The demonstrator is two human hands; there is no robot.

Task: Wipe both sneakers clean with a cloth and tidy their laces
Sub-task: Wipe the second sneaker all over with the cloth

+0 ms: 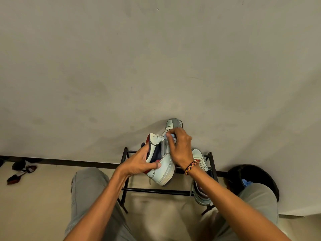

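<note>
We see the left hand (pixel 140 164) gripping the sneaker (pixel 161 159) heel; right hand (pixel 178 146), at two o'clock, pinches the cloth (pixel 171 136).

dim warm light; soft blur; edges bowed

Cloth (pixel 172 136) mostly hidden under right hand (pixel 180 146); second sneaker (pixel 199 164) partly covered by the forearm.

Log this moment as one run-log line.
left hand: holds raised sneaker at heel | right hand: wiping with blue cloth | second sneaker: on rack
</note>
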